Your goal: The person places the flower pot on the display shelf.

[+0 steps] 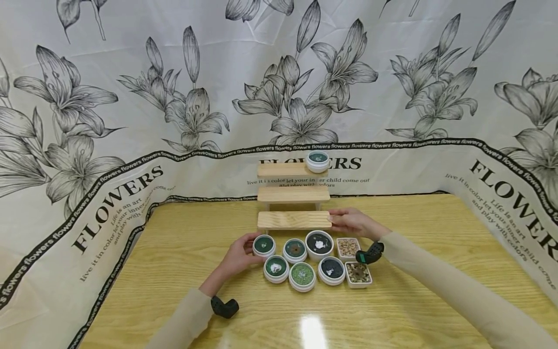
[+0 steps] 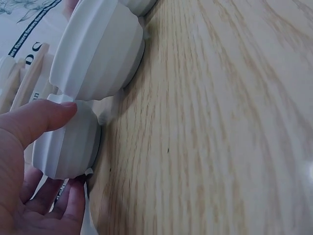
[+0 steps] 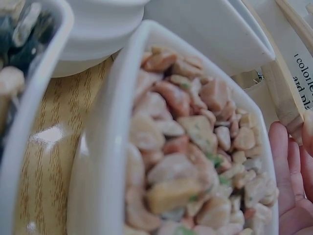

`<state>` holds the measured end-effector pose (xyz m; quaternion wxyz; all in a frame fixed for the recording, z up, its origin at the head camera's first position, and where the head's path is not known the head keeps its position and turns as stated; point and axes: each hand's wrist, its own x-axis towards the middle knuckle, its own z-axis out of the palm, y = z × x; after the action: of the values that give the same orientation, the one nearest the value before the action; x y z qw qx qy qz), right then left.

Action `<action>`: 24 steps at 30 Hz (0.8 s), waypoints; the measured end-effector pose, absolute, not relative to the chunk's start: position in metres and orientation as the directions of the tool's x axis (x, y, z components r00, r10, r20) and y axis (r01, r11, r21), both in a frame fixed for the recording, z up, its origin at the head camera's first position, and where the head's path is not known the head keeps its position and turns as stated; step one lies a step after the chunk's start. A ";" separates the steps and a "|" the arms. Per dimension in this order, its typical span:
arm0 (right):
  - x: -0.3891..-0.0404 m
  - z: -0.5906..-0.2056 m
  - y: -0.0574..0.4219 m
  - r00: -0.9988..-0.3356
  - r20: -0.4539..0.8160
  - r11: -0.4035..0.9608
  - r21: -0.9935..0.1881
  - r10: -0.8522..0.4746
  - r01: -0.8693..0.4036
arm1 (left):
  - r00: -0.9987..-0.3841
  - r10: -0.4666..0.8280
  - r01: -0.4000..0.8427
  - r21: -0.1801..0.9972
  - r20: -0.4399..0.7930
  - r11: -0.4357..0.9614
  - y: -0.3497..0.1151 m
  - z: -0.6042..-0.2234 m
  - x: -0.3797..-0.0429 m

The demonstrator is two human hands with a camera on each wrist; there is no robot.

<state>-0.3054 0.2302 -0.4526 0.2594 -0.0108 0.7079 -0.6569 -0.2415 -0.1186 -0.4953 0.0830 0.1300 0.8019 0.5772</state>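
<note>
In the head view, my left hand (image 1: pixel 238 254) holds a small round white pot (image 1: pixel 264 245) with a dark green filling, at the left end of a group of pots. The left wrist view shows the thumb on the near side of this pot (image 2: pixel 71 142) and the fingers round its far side. My right hand (image 1: pixel 354 223) pinches the right end of the lowest board of a three-step wooden stand (image 1: pixel 293 219). Close to that hand stands a square white pot (image 3: pixel 100 161) of pinkish pebbles. Another round white pot (image 1: pixel 317 162) sits on the stand's top board, at its right end.
In front of the stand are several more pots, including a large dark-filled pot (image 1: pixel 319 244), a light-green one (image 1: pixel 302 276) and a square pot of mixed pebbles (image 1: pixel 358 274). Behind the wooden table (image 1: pixel 183 242) hangs a flower-printed cloth (image 1: pixel 196 97), which also flanks both sides.
</note>
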 end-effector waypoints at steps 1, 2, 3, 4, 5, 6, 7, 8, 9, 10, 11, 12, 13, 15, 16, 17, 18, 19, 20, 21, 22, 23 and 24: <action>-0.305 -0.453 0.230 -0.865 -0.353 0.135 -0.936 -0.358 0.326 | -0.955 0.295 0.116 0.946 0.023 0.303 -0.119 -0.496 -0.241; -0.305 -0.453 0.230 -0.864 -0.353 0.135 -0.936 -0.359 0.326 | -0.958 0.285 0.120 0.944 0.029 0.307 -0.120 -0.497 -0.241; -0.306 -0.453 0.229 -0.864 -0.355 0.130 -0.935 -0.356 0.330 | -0.960 0.276 0.123 0.943 0.035 0.309 -0.121 -0.497 -0.241; -0.306 -0.453 0.229 -0.864 -0.356 0.127 -0.934 -0.355 0.333 | -0.962 0.269 0.130 0.941 0.044 0.312 -0.121 -0.498 -0.241; -0.306 -0.453 0.229 -0.863 -0.357 0.128 -0.934 -0.357 0.333 | -0.965 0.260 0.126 0.942 0.043 0.310 -0.122 -0.499 -0.240; -0.306 -0.453 0.229 -0.863 -0.358 0.127 -0.934 -0.357 0.334 | -0.966 0.254 0.125 0.943 0.045 0.308 -0.123 -0.499 -0.240; -0.306 -0.452 0.229 -0.863 -0.356 0.130 -0.934 -0.359 0.331 | -0.967 0.249 0.126 0.944 0.049 0.306 -0.123 -0.499 -0.240; -0.306 -0.452 0.230 -0.863 -0.358 0.131 -0.934 -0.356 0.333 | -0.968 0.245 0.126 0.945 0.050 0.303 -0.123 -0.500 -0.240; -0.306 -0.452 0.230 -0.864 -0.361 0.132 -0.932 -0.351 0.336 | -0.968 0.246 0.129 0.946 0.055 0.298 -0.122 -0.500 -0.240; -0.306 -0.452 0.231 -0.865 -0.361 0.136 -0.933 -0.350 0.334 | -0.966 0.249 0.141 0.945 0.067 0.294 -0.122 -0.500 -0.240; -0.306 -0.451 0.231 -0.866 -0.360 0.136 -0.933 -0.346 0.334 | -0.967 0.246 0.137 0.948 0.066 0.287 -0.121 -0.500 -0.241; -0.306 -0.451 0.231 -0.868 -0.360 0.134 -0.933 -0.343 0.334 | -0.967 0.245 0.139 0.949 0.069 0.282 -0.120 -0.500 -0.241; -0.306 -0.451 0.232 -0.867 -0.357 0.133 -0.934 -0.348 0.331 | -0.968 0.242 0.142 0.949 0.073 0.281 -0.119 -0.501 -0.241; -0.306 -0.452 0.232 -0.866 -0.357 0.123 -0.934 -0.350 0.335 | -0.970 0.230 0.143 0.949 0.078 0.281 -0.117 -0.500 -0.241; -0.306 -0.452 0.231 -0.866 -0.355 0.121 -0.935 -0.352 0.335 | -0.973 0.219 0.135 0.949 0.072 0.285 -0.116 -0.500 -0.240; -0.306 -0.452 0.231 -0.865 -0.354 0.115 -0.935 -0.355 0.336 | -0.977 0.205 0.121 0.951 0.062 0.285 -0.116 -0.499 -0.240; -0.306 -0.453 0.230 -0.864 -0.355 0.114 -0.935 -0.357 0.337 | -0.979 0.196 0.118 0.951 0.063 0.286 -0.115 -0.498 -0.239; -0.305 -0.453 0.230 -0.863 -0.352 0.115 -0.936 -0.362 0.333 | -0.980 0.188 0.117 0.949 0.063 0.293 -0.114 -0.498 -0.238; -0.305 -0.453 0.230 -0.864 -0.353 0.114 -0.935 -0.358 0.335 | -0.981 0.183 0.117 0.948 0.064 0.295 -0.114 -0.497 -0.237; -0.305 -0.453 0.230 -0.865 -0.351 0.121 -0.936 -0.358 0.330 | -0.983 0.176 0.109 0.950 0.059 0.293 -0.114 -0.496 -0.236; -0.305 -0.453 0.230 -0.866 -0.350 0.121 -0.937 -0.358 0.329 | -0.983 0.171 0.107 0.951 0.058 0.290 -0.113 -0.496 -0.236; -0.306 -0.453 0.230 -0.867 -0.349 0.120 -0.937 -0.355 0.329 | -0.984 0.167 0.107 0.953 0.061 0.284 -0.113 -0.495 -0.235; -0.307 -0.453 0.230 -0.868 -0.347 0.123 -0.938 -0.354 0.325 | -0.985 0.161 0.107 0.954 0.063 0.281 -0.113 -0.495 -0.235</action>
<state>-0.3065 0.2303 -0.4533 0.2563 -0.0102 0.7042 -0.6621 -0.2351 -0.1131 -0.4949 0.0227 0.0835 0.8001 0.5936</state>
